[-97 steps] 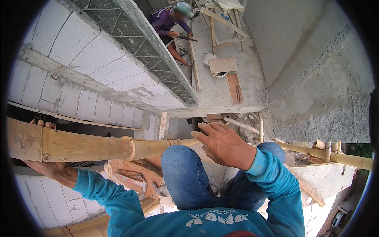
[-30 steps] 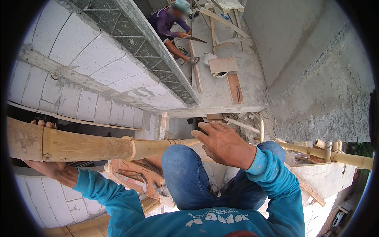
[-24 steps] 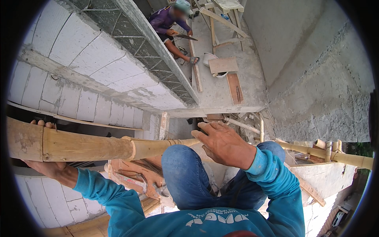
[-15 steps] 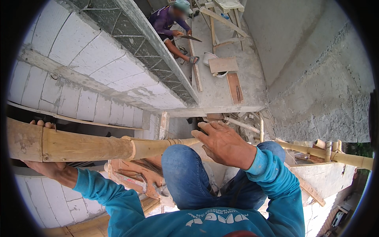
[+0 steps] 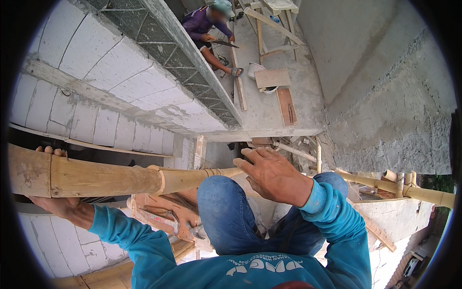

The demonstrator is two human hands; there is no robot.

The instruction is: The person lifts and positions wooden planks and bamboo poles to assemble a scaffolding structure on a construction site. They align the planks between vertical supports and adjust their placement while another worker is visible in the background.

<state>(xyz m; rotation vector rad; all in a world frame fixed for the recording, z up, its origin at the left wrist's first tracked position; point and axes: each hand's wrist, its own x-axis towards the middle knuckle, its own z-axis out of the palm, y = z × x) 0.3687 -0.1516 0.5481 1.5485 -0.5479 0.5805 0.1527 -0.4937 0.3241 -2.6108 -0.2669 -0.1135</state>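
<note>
Teal long-sleeve shirt w/ white print across front, cuffs at wrists. Blue jeans on knees. Left hand [image 5: 57, 204] & right hand [image 5: 275, 174] bare, no gloves.

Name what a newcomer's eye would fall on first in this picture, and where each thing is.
First, the thick bamboo pole running across the picture's left, gripped from behind by the left hand. At centre, the right hand lies flat, fingers spread, above the knees. Far below, top centre, another person crouches on a concrete floor among planks.
</note>
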